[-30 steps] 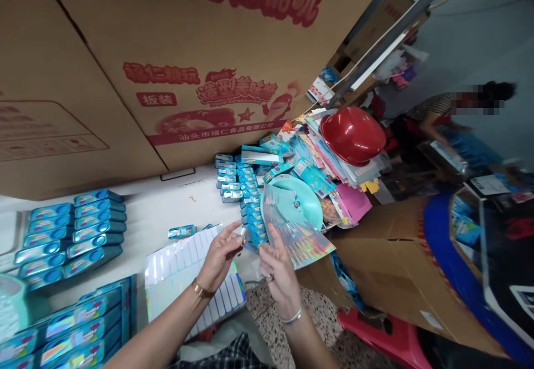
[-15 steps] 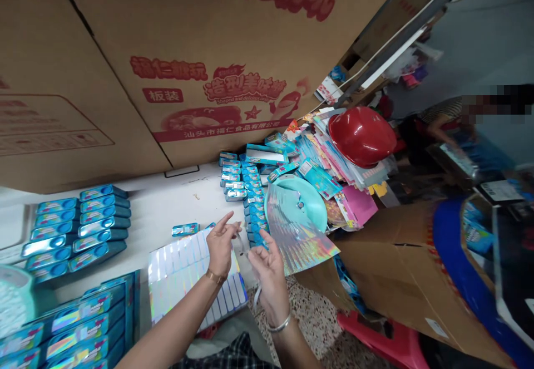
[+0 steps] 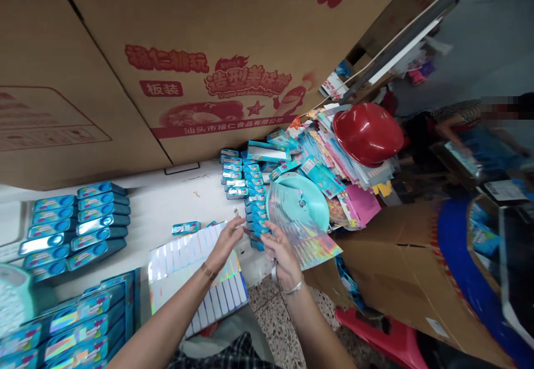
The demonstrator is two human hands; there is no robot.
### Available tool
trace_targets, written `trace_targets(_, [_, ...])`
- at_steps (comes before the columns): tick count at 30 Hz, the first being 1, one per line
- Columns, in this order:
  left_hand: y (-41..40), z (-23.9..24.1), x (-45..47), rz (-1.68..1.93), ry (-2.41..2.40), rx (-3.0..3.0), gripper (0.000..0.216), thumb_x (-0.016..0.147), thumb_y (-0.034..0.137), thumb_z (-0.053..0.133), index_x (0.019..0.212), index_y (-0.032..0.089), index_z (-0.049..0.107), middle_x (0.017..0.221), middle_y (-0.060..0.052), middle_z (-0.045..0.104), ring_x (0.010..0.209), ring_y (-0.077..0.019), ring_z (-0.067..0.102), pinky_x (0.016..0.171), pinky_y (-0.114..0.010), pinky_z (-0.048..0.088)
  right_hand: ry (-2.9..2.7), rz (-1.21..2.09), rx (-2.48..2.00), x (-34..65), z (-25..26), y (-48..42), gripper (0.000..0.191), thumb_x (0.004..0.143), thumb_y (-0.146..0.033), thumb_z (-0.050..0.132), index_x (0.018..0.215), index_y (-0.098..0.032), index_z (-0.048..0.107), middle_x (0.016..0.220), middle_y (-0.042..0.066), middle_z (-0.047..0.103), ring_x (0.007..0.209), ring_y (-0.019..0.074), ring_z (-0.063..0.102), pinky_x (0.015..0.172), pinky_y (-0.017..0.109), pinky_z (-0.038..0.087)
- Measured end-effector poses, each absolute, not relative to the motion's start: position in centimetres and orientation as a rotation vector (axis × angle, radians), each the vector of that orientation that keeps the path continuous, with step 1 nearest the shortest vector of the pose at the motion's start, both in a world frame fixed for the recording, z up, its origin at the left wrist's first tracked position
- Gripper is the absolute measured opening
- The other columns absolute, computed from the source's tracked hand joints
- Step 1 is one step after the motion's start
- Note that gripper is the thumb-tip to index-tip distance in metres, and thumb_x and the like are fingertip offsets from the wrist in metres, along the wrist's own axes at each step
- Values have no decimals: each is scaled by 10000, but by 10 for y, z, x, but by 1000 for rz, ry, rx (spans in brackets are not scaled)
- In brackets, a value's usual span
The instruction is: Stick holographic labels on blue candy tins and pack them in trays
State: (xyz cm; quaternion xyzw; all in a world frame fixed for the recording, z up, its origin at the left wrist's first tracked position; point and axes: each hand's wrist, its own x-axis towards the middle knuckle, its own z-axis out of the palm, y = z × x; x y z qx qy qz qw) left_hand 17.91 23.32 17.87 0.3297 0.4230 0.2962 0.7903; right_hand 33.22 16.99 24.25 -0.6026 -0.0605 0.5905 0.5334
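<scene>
Head view, the only one. Your left hand point(image 3: 225, 244) has its fingers narrow, seemingly pinching a small pale strip point(image 3: 236, 211) that pokes up past their tips. Your right hand point(image 3: 283, 252) has thumb and forefinger close together; whether they grip anything, I cannot tell. Just beyond both sets of fingers: grouped blue packs point(image 3: 255, 206) on the worktop point(image 3: 162, 207). Left of the left fingers, one lone blue pack point(image 3: 186, 228); under that hand and wrist, a slotted shiny sheet point(image 3: 214, 308). Right of the right fingers, a holographic sheet point(image 3: 306, 241) overlaps a teal dish point(image 3: 312, 193).

Handling judgement: pinch the strip lightly near its end, steady both wrists, and lift clear of the packs.
</scene>
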Motion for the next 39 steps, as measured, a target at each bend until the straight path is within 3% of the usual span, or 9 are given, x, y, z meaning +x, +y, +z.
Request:
trace_targets(4, [241,164,183,708,1074,984,367,713,517,780,874,188,769,1350,-156,596,1262,-335,550,1044,-447,436,-162,1416,-1498,341,225,181,643,586,-305,885,1148,-183,600,656,-67,610,401,18,269,403,191,161])
trace_targets(7, [252,158,189,744,1153,1044,270,756,464,733,758,196,757,1223,-137,672,1170,-301,607,1046,-445,422,-186,1372,-1550,344,213,190,654,571,-328,885,1137,-179,592,667,-55,627,407,28,310,411,190,169])
trace_targets(10, [260,153,197,773,1213,1072,241,794,433,685,746,204,743,1209,-116,682,1164,-280,608,1060,-423,406,-251,1223,-1609,347,198,201,696,580,-361,872,1173,-173,560,706,-28,656,482,83,463,454,205,274])
trace_targets(14, [265,141,211,793,1362,1125,210,821,396,640,752,216,722,1212,-105,682,1186,-282,591,1089,-425,380,-491,962,-1702,351,172,218,653,700,-358,755,1257,-137,495,722,-17,649,678,166,607,665,281,451])
trace_targets(20, [276,113,237,708,1615,1200,185,829,336,610,765,224,742,1304,-110,652,1406,-357,371,1186,-505,189,-912,610,-2124,359,144,246,532,839,-263,546,1352,-141,477,825,23,670,827,214,624,811,329,455])
trace_targets(25, [279,99,255,609,1727,1243,215,837,341,621,787,177,750,1383,-186,591,1460,-430,249,1165,-601,87,-1067,545,-2320,369,130,258,519,867,-201,476,1382,-141,483,912,66,705,865,248,635,772,325,445])
trace_targets(39, [266,72,265,711,1753,1217,275,847,403,579,761,191,731,1257,-165,664,1335,-331,463,1156,-479,256,-1343,525,-2418,378,125,262,510,921,-146,479,1431,-173,459,1121,126,690,931,246,649,798,327,459])
